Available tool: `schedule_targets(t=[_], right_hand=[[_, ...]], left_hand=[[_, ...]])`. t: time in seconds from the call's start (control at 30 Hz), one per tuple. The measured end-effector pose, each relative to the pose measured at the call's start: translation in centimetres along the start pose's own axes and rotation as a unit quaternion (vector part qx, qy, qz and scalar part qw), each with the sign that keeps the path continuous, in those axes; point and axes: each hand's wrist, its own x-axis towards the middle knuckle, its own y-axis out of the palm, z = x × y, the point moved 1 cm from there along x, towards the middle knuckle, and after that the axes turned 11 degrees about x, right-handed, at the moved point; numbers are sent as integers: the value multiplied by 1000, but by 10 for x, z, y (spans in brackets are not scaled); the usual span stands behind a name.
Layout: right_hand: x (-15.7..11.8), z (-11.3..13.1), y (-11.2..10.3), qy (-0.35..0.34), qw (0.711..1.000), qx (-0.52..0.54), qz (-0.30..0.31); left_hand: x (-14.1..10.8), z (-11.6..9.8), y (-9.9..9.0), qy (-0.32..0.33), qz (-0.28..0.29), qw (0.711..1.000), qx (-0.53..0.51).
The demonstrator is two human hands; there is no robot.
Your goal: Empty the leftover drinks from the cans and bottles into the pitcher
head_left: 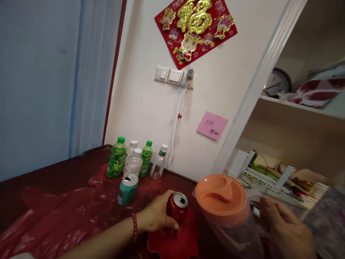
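Observation:
My left hand (159, 213), with a red bead bracelet (134, 226) at the wrist, is wrapped round a red drink can (180, 207). The can's top is opened, and it is over a red scallop-edged tray (172, 244); whether it touches the tray I cannot tell. On the right, my right hand (287, 230) grips the handle of a clear plastic pitcher (231, 233) with an orange lid (222, 196). The pitcher is tilted in view and its lower part is dim. A teal can (128, 190), also opened, stands left of my left hand.
Several bottles, among them a green-capped bottle (116, 158) and a clear bottle (159, 163), stand by the wall. A red plastic bag (61, 205) spreads over the dark table's left. Shelves with a router (258, 178) and a clock (277, 83) are at right; a white cord (176, 133) hangs behind.

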Motion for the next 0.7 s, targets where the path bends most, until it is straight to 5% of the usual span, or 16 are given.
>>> schedule_targets(t=[0.43, 0.7], right_hand=[[28, 35, 34, -11, 999, 26, 40], [-2, 42, 53, -5, 997, 30, 65]], left_hand=[[-2, -8, -4, -25, -14, 999, 44], [-2, -5, -7, -42, -22, 998, 50]])
